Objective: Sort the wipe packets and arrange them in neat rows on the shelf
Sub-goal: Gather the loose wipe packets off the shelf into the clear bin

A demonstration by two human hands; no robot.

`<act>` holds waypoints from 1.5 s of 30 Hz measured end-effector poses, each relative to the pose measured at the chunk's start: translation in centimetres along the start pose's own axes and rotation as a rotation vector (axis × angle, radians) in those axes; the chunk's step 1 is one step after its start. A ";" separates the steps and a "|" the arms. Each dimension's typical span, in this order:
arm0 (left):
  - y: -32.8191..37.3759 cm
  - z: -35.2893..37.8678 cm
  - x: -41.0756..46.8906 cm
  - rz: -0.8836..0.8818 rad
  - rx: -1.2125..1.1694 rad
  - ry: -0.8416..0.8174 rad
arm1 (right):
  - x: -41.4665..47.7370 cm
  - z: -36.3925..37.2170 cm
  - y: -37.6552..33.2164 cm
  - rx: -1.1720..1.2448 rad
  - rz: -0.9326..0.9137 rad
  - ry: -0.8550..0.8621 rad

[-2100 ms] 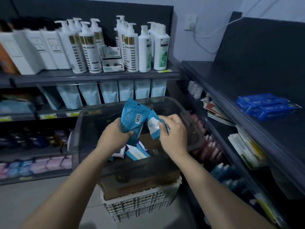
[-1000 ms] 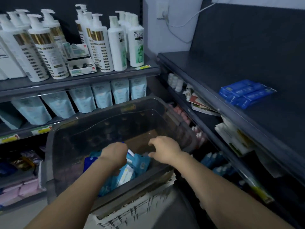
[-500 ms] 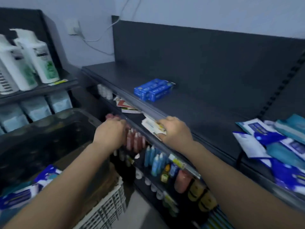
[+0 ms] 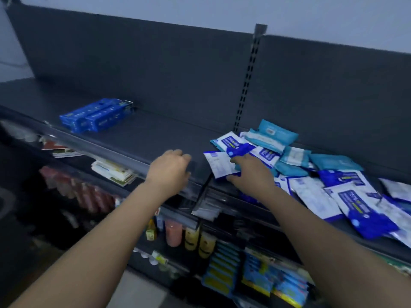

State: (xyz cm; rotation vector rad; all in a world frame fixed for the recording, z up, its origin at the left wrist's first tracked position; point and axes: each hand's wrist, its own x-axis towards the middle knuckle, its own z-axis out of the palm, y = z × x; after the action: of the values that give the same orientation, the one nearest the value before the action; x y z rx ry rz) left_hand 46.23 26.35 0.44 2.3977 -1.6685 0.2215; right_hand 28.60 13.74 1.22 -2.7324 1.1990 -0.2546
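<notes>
A loose pile of wipe packets (image 4: 311,174) lies on the right part of the dark shelf (image 4: 155,134): teal ones (image 4: 274,134) at the back, white-and-blue ones (image 4: 355,203) toward the front. My right hand (image 4: 251,174) is at the pile's left edge and pinches a white-and-blue wipe packet (image 4: 219,164) between fingers and thumb. My left hand (image 4: 170,172) hovers over the shelf's front edge just left of it, fingers loosely curled, holding nothing.
Two dark blue boxes (image 4: 95,115) lie on the same shelf at the far left. Bare shelf stretches between them and the pile. Below are booklets (image 4: 113,172), small bottles (image 4: 178,234) and hanging blue packs (image 4: 260,276).
The view has swung right from the bin to the shelf. Both hands left the bin and moved up to the shelf; my right hand now grips a packet at the pile's edge.
</notes>
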 end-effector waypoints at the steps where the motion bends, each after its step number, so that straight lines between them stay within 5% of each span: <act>1: 1.2 0.5 0.7 0.018 -0.008 -0.031 | -0.1 0.1 1.2 -0.013 0.027 -0.017; 7: 5.6 4.2 5.0 0.217 -0.001 -0.174 | 0.1 -0.1 5.7 -0.018 0.172 -0.271; 11: 6.8 5.7 7.9 0.188 -0.054 -0.311 | 1.1 -1.2 7.0 -0.156 0.137 -0.358; 17: 7.8 4.4 11.6 0.209 0.110 -0.156 | 3.8 -1.5 8.6 0.184 0.126 -0.248; 21: 6.8 3.9 14.5 0.145 -0.203 0.015 | 5.9 -0.8 8.8 0.247 0.115 -0.194; 23: 6.1 4.4 16.3 0.184 -0.369 -0.163 | 6.7 -0.7 9.2 0.223 0.130 -0.236; 26: 5.7 5.7 18.8 0.303 -0.288 -0.489 | 7.7 -1.0 9.6 0.197 0.171 -0.323; 30: 6.2 6.9 21.0 0.357 -0.242 -0.593 | 9.0 -0.9 9.5 0.128 0.186 -0.349; 39: 7.6 6.0 23.9 0.360 0.034 -0.347 | 9.8 -1.4 10.0 0.224 0.280 -0.190; 45: 9.8 4.3 25.0 0.190 -0.705 -0.159 | 9.9 -2.6 12.6 0.325 0.350 0.075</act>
State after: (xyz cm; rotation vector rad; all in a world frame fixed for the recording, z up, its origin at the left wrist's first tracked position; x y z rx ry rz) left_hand 45.71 -0.70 3.18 1.7656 -1.6680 -0.4672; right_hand 25.65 -2.17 2.18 -2.2143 1.4798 -0.4638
